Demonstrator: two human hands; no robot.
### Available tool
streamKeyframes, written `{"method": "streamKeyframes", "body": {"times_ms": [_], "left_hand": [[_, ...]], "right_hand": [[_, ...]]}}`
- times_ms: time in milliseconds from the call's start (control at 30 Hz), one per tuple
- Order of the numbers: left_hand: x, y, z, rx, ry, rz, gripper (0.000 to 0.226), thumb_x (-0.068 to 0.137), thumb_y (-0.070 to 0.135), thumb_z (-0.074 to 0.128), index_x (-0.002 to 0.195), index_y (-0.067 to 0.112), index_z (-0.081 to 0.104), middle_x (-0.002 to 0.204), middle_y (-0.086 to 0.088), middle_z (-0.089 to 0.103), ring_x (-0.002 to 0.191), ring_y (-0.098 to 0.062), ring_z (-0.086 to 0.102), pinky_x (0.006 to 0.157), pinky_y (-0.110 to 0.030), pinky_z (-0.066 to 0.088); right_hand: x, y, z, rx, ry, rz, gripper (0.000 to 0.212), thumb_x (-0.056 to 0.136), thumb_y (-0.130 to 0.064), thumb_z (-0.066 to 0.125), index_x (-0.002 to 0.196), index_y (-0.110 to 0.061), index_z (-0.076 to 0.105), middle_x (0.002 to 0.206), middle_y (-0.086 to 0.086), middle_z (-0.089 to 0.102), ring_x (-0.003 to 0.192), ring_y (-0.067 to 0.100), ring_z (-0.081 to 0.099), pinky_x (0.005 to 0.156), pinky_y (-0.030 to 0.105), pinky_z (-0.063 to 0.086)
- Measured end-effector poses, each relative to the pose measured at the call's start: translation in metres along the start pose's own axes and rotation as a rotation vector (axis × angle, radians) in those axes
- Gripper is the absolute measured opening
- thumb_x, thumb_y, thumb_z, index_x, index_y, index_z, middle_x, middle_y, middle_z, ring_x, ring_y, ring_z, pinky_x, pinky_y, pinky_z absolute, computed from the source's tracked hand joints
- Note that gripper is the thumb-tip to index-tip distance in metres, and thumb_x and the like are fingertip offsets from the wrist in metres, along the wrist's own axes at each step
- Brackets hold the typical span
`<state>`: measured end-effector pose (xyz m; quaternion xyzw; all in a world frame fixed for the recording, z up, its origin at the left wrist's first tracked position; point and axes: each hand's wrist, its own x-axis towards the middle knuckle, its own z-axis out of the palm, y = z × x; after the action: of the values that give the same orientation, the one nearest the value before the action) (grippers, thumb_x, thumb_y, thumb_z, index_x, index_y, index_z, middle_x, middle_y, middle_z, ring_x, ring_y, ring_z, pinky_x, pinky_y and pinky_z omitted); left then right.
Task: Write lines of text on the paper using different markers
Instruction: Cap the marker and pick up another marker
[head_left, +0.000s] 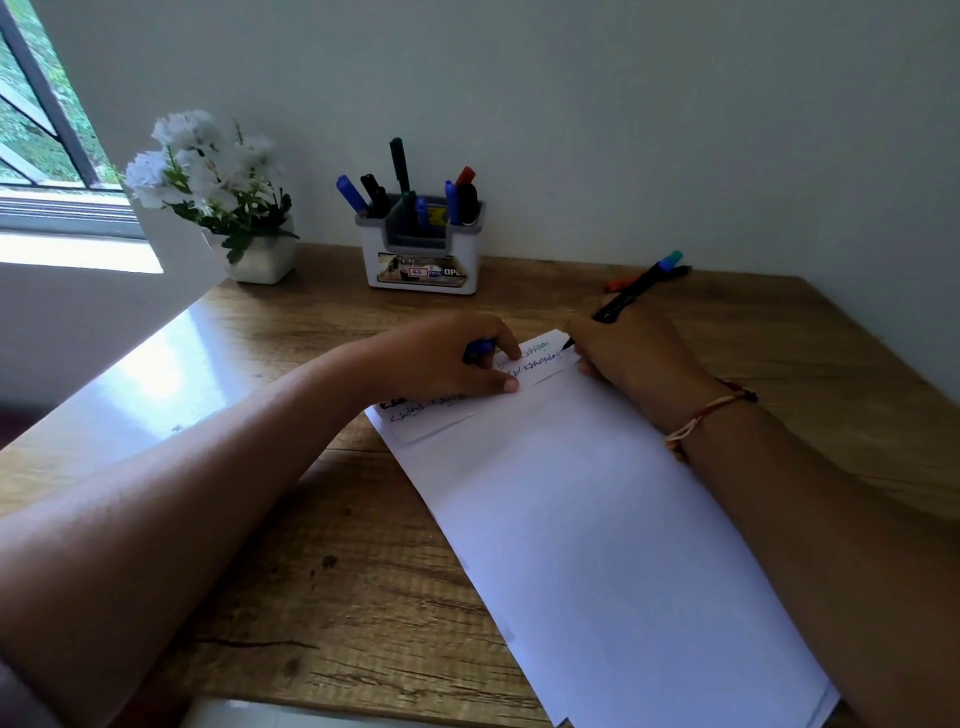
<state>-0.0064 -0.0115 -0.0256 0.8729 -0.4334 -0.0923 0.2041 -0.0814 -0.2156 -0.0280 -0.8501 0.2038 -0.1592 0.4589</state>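
Observation:
A white sheet of paper (587, 519) lies slanted on the wooden desk (322, 571), with a few handwritten lines near its far end. My right hand (631, 358) grips a black marker (631, 293) with a blue end, its tip touching the paper at the end of a written line. My left hand (452, 358) rests on the paper's top left part, fingertips pressing it, with a blue marker cap (479, 349) held under curled fingers.
A white and grey holder (421, 260) with several markers stands at the back by the wall. A pot of white flowers (218, 192) sits at the back left. Loose markers (647, 275) lie at the back right. A window is on the left.

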Motion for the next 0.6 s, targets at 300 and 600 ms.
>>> {"method": "streamKeyframes", "body": {"times_ms": [300,600], "left_hand": [[-0.002,-0.002,-0.001,-0.095,0.147,-0.048,0.049,0.087,0.041,0.072,0.129,0.028,0.05,0.101,0.019,0.055,0.094,-0.002,0.057,0.073,-0.011,0.044],[-0.004,0.003,-0.004,-0.225,0.256,-0.024,0.05,0.094,0.018,0.066,0.138,0.019,0.044,0.106,0.014,0.069,0.101,0.005,0.064,0.084,-0.007,0.047]], "right_hand": [[-0.011,-0.01,-0.006,0.271,-0.032,-0.232,0.021,0.089,-0.035,0.074,0.081,-0.017,0.066,0.067,-0.003,0.063,0.054,-0.001,0.057,0.048,0.017,0.047],[-0.016,-0.011,-0.003,0.454,-0.178,-0.185,0.03,0.092,-0.043,0.067,0.093,-0.015,0.076,0.071,-0.008,0.073,0.07,-0.001,0.067,0.06,0.018,0.053]]}}
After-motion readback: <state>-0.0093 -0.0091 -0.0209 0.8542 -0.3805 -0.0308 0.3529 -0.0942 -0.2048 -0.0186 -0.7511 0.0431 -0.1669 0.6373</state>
